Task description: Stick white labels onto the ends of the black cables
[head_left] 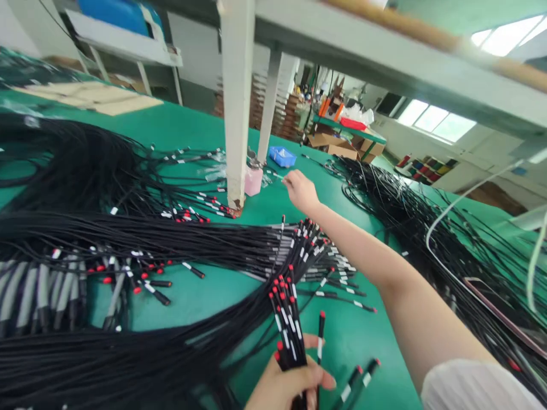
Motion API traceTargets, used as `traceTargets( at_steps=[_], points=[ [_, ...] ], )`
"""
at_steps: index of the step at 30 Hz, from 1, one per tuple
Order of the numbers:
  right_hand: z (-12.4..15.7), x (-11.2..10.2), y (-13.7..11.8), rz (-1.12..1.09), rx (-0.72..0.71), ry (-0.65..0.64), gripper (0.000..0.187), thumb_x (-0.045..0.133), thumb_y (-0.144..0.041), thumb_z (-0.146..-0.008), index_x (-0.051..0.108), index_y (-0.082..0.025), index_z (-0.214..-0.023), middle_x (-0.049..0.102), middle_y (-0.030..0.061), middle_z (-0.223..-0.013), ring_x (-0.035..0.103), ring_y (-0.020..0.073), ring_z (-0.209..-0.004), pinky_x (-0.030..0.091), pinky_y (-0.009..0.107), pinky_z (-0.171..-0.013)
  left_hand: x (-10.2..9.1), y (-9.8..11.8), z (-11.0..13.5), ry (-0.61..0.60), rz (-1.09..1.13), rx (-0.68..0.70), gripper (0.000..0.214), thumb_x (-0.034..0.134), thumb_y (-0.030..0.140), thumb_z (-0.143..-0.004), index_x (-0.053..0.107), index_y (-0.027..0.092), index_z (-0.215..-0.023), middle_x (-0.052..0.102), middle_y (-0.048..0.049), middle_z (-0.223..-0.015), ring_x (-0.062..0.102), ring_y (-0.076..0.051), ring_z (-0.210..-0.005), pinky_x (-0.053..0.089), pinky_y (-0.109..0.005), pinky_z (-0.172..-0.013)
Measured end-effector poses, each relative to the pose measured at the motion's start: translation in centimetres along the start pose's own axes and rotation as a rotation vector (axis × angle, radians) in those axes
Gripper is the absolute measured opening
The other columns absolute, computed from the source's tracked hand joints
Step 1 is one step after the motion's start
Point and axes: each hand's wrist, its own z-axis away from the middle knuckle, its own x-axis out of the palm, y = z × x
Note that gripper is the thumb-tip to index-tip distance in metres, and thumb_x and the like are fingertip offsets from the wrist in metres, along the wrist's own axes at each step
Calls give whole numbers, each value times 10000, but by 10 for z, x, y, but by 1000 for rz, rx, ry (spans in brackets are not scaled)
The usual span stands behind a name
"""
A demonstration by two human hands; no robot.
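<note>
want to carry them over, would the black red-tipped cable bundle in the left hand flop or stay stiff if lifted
Probably floppy: the cable bundle trails from the left hand in loose curves across the table. The short capped ends stand straight, so they seem stiffer. Some may slip out, since the ends fan apart.

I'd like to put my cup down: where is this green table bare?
The table is bare between the left hand with its bundle and the right forearm, and beyond the white post toward the cardboard sheets. Black cables crowd the left; another heap fills the right.
</note>
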Motion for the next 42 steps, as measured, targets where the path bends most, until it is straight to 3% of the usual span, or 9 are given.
traceTargets(
  at_steps=[2,5,7,9,13,16,22,30,42],
  points=[
    [38,-20,9,-44,41,16,105,554,-180,-1006,653,-149,-989,702,79,-1006,666,198,-925,527,316,-804,2,-5,-2,93,45,32,414,867,188,-703,694,107,-1069,763,-71,-673,529,-92,-485,414,-216,-508],
    [110,-54,19,-120,86,39,84,573,-202,-994,640,-183,-947,687,24,-906,639,165,-818,502,290,-748,8,-6,-3,140,59,42,458,872,185,-630,717,104,-1053,758,-73,-621,493,-79,-445,368,-200,-474],
    [162,-76,21,-321,39,190,57,640,-217,-952,651,-202,-898,662,-9,-801,604,146,-707,480,276,-670,11,-4,-4,151,52,41,432,871,185,-632,729,115,-1034,757,-72,-617,496,-78,-446,357,-194,-466],
    [212,-94,18,-427,70,237,44,672,-191,-922,666,-216,-886,611,-34,-709,576,132,-636,453,260,-601,12,-2,-3,142,42,40,420,869,184,-639,741,117,-1034,758,-76,-619,500,-78,-448,356,-191,-462],
    [292,-111,3,-497,204,188,117,696,-114,-880,678,-229,-899,633,-30,-721,564,122,-602,447,245,-540,16,-1,1,159,33,48,421,854,172,-660,758,115,-1066,751,-70,-614,508,-75,-453,379,-181,-472],
    [326,-111,-12,-554,253,157,159,669,-80,-887,679,-234,-926,617,-36,-704,553,113,-566,462,236,-517,19,-1,2,173,23,76,437,825,167,-695,756,108,-1123,738,-54,-616,484,-59,-451,369,-164,-469],
    [344,-108,-33,-624,180,125,188,625,-72,-924,676,-223,-1026,607,-22,-695,593,116,-572,483,220,-492,21,0,0,144,-27,88,537,782,163,-716,727,126,-1249,697,-33,-570,451,-64,-442,356,-174,-463],
    [339,-97,-42,-612,42,77,247,583,-47,-927,646,-210,-1100,604,-5,-733,637,131,-653,547,222,-565,20,0,0,113,-61,93,443,758,162,-735,761,120,-1177,687,-30,-544,432,-63,-417,341,-189,-453],
    [339,-95,-40,-503,-8,47,334,510,-10,-918,622,-207,-1163,641,22,-776,661,141,-689,560,228,-590,18,2,2,102,-85,55,428,788,180,-741,752,127,-1164,715,-44,-552,479,-83,-412,338,-189,-422]
  ],
)
